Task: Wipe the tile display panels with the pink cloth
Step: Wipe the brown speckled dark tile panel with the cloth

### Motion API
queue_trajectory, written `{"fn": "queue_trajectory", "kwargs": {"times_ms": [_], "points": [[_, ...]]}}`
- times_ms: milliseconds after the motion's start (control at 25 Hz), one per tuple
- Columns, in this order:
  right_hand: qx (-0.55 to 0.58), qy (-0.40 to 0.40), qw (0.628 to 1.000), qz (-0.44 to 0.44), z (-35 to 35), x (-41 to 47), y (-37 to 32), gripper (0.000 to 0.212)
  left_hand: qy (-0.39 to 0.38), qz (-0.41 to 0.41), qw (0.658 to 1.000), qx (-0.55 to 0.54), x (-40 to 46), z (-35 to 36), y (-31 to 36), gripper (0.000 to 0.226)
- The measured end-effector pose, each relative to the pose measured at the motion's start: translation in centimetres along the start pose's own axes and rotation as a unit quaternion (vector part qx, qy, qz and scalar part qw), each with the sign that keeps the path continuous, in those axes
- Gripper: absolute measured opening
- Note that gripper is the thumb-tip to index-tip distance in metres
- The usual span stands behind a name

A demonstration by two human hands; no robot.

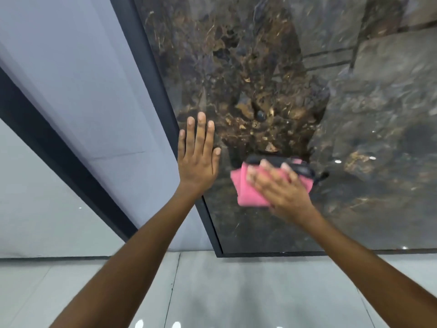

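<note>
Two hands up against a dark marble-look tile display panel (pixel 272 74) with brown and gold veining, glossy enough to throw reflections. Left hand (pixel 197 159) flat on panel near its left edge, fingers (pixel 201 131) straight and held close together, pointing up, thumb not clearly seen. Right hand (pixel 279 185) laid over folded pink cloth (pixel 246 190), fingers (pixel 264 169) extended and slightly spread, pressing cloth against panel's lower middle area; slightly blurred. Pink cloth sticking out to left and below right hand, just beside left hand but apart from it. Dark reflection of hand and cloth (pixel 298 165) just above cloth on the shiny surface. Black frame (pixel 163 107) along panel's left and bottom edges. Pale blue-grey wall panel (pixel 78 79) to left, with another dark strip (pixel 59 152) beyond. Light grey tiled floor (pixel 224 287) below.
</note>
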State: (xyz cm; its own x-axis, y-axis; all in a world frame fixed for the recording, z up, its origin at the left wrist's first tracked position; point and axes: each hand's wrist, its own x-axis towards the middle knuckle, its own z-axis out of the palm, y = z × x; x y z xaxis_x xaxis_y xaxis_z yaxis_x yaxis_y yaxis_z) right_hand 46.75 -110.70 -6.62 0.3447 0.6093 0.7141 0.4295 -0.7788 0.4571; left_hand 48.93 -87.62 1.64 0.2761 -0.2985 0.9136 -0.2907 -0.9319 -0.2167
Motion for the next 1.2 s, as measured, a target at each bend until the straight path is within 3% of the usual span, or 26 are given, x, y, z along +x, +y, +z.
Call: {"fn": "queue_trajectory", "kwargs": {"times_ms": [80,120,200,320,400,440,520,600,640,720,840,880,960,1040,1080,1120,1160,1200], "points": [[0.019,-0.189,0.969,-0.156,2.5,-6.8,-2.5,0.108,-0.004,-0.008,1.000,-0.010,-1.1,0.4,0.0,0.057],[0.008,-0.226,0.953,-0.202,2.9,-8.7,-2.9,0.108,-0.001,-0.017,1.000,-0.014,-1.2,0.5,0.1,0.056],[0.001,-0.139,0.971,-0.193,2.8,-8.3,-3.2,0.093,0.008,-0.025,1.000,-0.014,-1.1,0.6,0.3,0.056],[0.047,0.076,0.995,0.033,1.1,-0.7,-3.1,0.058,0.023,-0.043,0.998,-0.026,-1.5,1.1,0.7,0.056],[0.051,0.129,0.984,0.113,1.5,1.9,-3.5,0.048,0.034,-0.062,0.997,-0.036,-1.7,1.2,1.1,0.056],[0.016,0.122,0.988,0.094,2.3,1.5,-4.5,0.054,0.035,-0.067,0.997,-0.036,-1.8,1.3,1.4,0.055],[-0.006,0.015,0.999,-0.047,4.8,-2.3,-8.0,0.072,0.030,-0.068,0.997,-0.036,-2.0,1.4,1.6,0.056],[-0.032,-0.164,0.952,-0.256,7.2,-7.1,-10.7,0.085,0.026,-0.067,0.997,-0.039,-2.1,1.5,1.4,0.056],[-0.051,-0.188,0.929,-0.313,7.6,-8.0,-11.2,0.089,0.026,-0.065,0.997,-0.039,-2.2,1.5,1.3,0.056],[-0.042,-0.095,0.948,-0.301,7.5,-7.1,-11.3,0.070,0.021,-0.059,0.998,-0.033,-2.1,1.5,1.3,0.057],[0.063,0.002,0.995,-0.077,7.3,-3.3,-11.2,0.049,0.015,-0.079,0.996,-0.034,-2.4,1.6,1.4,0.054],[0.055,0.012,0.997,-0.055,7.6,-3.0,-11.3,0.049,0.018,-0.084,0.996,-0.033,-2.7,1.7,1.4,0.053],[-0.041,-0.026,0.986,-0.158,8.8,-4.2,-13.1,0.055,0.023,-0.078,0.996,-0.026,-3.1,2.0,1.7,0.058],[-0.069,-0.218,0.905,-0.358,11.2,-10.4,-15.3,0.060,0.028,-0.061,0.998,-0.019,-3.3,2.3,1.7,0.060],[-0.052,-0.293,0.886,-0.356,11.6,-12.9,-15.1,0.061,0.031,-0.057,0.998,-0.011,-3.3,2.3,1.7,0.060],[-0.034,-0.314,0.899,-0.303,11.6,-15.0,-14.1,0.054,0.030,-0.060,0.998,-0.006,-3.2,2.3,1.7,0.059],[-0.006,-0.309,0.906,-0.290,11.8,-16.6,-12.6,0.045,0.024,-0.070,0.997,-0.005,-3.0,2.2,1.8,0.057],[0.010,-0.258,0.907,-0.334,11.7,-17.4,-11.0,0.051,0.020,-0.079,0.997,-0.008,-2.9,2.1,1.9,0.054]]}}
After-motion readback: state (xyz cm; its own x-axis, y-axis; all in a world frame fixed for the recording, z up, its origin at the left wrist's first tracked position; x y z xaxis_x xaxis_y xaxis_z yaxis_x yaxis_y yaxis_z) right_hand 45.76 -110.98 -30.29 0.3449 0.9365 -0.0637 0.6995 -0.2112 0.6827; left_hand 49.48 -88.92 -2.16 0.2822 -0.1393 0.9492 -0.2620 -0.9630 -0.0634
